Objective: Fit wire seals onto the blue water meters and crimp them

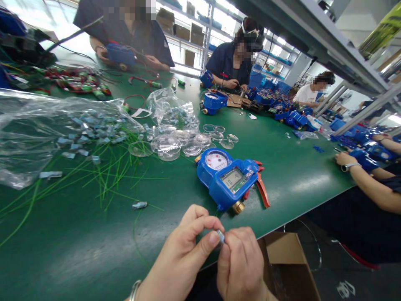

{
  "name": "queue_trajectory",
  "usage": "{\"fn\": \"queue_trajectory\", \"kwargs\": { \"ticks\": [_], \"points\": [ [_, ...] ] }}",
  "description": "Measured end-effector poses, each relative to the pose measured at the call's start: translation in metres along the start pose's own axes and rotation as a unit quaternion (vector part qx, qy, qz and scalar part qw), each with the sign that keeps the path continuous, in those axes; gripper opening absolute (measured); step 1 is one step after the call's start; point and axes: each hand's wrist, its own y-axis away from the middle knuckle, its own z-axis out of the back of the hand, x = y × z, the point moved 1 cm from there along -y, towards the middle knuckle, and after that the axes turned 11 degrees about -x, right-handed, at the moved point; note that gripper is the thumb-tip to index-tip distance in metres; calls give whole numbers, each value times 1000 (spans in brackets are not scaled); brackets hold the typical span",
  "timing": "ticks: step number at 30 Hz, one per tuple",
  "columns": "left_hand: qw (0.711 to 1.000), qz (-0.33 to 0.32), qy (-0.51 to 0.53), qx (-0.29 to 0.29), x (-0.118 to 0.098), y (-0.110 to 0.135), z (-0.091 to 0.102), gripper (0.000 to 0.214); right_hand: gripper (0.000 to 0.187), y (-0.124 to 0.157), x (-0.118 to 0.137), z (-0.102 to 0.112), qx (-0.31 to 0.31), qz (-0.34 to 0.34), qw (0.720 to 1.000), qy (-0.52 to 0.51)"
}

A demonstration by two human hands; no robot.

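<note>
My left hand pinches a small pale-blue plastic seal between thumb and index finger, above the table's near edge. Right against it, my right hand has its fingers closed at the seal's other side; whatever they grip, perhaps its wire, is hidden. Just beyond both hands a blue water meter lies tilted, with a round dial, a digital display and brass ends. Orange-handled pliers lie behind its right side. A loose seal with green wire rests to the left.
Many seals with green wires spill from a clear plastic bag at left. Clear round discs lie mid-table. Another blue meter stands farther back. Co-workers sit across and at right. A cardboard box is below the edge.
</note>
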Motion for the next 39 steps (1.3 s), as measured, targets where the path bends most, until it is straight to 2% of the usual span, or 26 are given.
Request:
{"fn": "queue_trajectory", "kwargs": {
  "ticks": [2, 3, 5, 6, 7, 8, 10, 13, 15, 18, 21, 22, 24, 27, 29, 32, 35, 39],
  "points": [
    [1000, 0, 16, -14, -1, 1, -2, 15, 18, 2, 1, -4, 28, -127, 988, -87],
    [999, 8, 34, -14, -1, 2, -4, 16, 25, 3, 1, -7, 46, -213, 965, -148],
    [998, 23, 64, -14, 1, 4, -7, 17, 35, 6, 3, -11, 79, -361, 892, -261],
    [997, 26, 71, -18, 2, 5, -8, 17, 37, 7, 3, -12, 86, -403, 863, -294],
    [997, 25, 72, -23, 3, 5, -9, 17, 38, 8, 3, -12, 87, -421, 849, -307],
    [997, 19, 65, -27, 3, 6, -9, 16, 38, 7, 3, -11, 86, -423, 850, -301],
    [999, 1, 29, -39, 4, 6, -9, 13, 34, 5, 3, -7, 84, -392, 879, -257],
    [997, -12, -47, -55, 4, 6, -6, 13, 20, 0, 2, 1, 83, -283, 935, -195],
    [996, -14, -69, -56, 3, 5, -4, 15, 18, -3, 2, 5, 71, -204, 964, -159],
    [996, -23, -72, -49, 1, 3, -3, 18, 18, -4, 1, 5, 52, -122, 985, -111],
    [996, -36, -68, -35, 1, 4, -3, 21, 19, -2, 0, 4, 42, -96, 989, -102],
    [996, -40, -68, -28, 2, 5, -3, 23, 19, 0, 0, 4, 42, -113, 987, -110],
    [995, -46, -83, -23, 6, 7, -4, 27, 23, 5, -3, 3, 35, -201, 970, -134],
    [991, -46, -120, -23, 10, 9, -6, 31, 31, 13, -9, -1, 13, -372, 906, -201],
    [992, -46, -116, -20, 11, 9, -9, 32, 34, 16, -13, -3, -4, -428, 870, -245],
    [995, -58, -80, -26, 10, 7, -12, 32, 33, 18, -16, -5, -18, -453, 850, -269],
    [993, -82, -62, -51, 10, 7, -15, 31, 33, 16, -16, -4, -24, -449, 854, -260],
    [986, -113, -60, -104, 11, 10, -17, 28, 35, 14, -15, 0, -1, -458, 854, -247]
  ]
}}
